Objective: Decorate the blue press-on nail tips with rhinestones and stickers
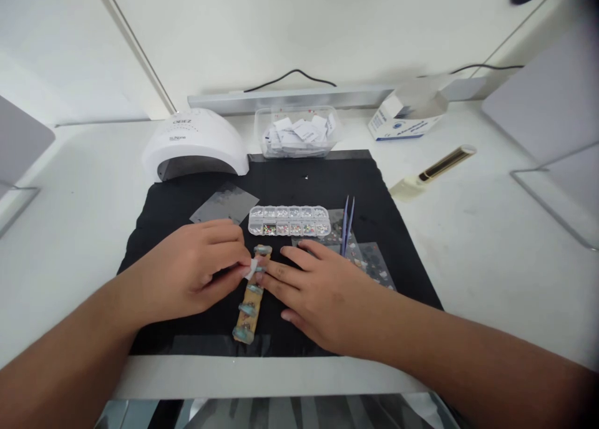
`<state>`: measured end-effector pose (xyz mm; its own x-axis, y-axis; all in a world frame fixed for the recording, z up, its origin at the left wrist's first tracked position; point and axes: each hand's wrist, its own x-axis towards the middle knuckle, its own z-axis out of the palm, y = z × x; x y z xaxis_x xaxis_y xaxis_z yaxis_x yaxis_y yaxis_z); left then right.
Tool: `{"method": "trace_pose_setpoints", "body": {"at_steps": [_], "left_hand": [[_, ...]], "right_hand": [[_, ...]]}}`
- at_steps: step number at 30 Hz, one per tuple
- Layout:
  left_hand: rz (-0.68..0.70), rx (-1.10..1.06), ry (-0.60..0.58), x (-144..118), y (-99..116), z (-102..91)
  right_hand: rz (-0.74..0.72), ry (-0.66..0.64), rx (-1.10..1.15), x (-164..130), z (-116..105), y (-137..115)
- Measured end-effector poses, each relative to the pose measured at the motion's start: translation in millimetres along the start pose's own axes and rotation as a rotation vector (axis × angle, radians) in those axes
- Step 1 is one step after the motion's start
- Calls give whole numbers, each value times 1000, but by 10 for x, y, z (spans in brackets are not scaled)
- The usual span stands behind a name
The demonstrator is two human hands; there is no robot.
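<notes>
My left hand (pixel 201 267) pinches a small folded white wipe (pixel 251 268) between thumb and forefinger. The wipe touches one of the pale blue-green false nails (pixel 247 308) stuck crosswise along a narrow yellowish strip (pixel 255 298). That strip lies slanted on a black mat (pixel 196 335). From the other side my right hand (pixel 322 292) reaches in with fingers stretched and apart, its index and middle fingertips against the strip near the same nail. Just beyond the hands sits a clear compartment case (pixel 289 221) of small gems.
Blue tweezers (pixel 347 226) lie on patterned sticker sheets (pixel 374 267) at right; another clear sheet (pixel 224 204) is at left. Behind stand a white nail lamp (pixel 196 139), a plastic tub (pixel 297 133) of white packets, and an opened box (pixel 407 114). A gold-handled brush (pixel 435 170) lies right.
</notes>
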<state>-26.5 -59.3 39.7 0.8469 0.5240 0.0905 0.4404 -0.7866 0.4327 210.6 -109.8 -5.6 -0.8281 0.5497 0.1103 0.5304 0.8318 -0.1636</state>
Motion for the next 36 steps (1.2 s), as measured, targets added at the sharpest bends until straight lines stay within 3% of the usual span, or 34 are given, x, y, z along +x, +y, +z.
{"method": "trace_pose_setpoints", "body": {"at_steps": [13,21,36], "left_hand": [[109,95,-120,7,77,48],[117,119,-114,8,85,68],[140,116,-131,9,120,70]], "right_hand": [[-131,45,-22,-119,-121,-26],[-106,-24,18,-78,-86,-45],[-66,-10,-25,-37,-35,-126]]}}
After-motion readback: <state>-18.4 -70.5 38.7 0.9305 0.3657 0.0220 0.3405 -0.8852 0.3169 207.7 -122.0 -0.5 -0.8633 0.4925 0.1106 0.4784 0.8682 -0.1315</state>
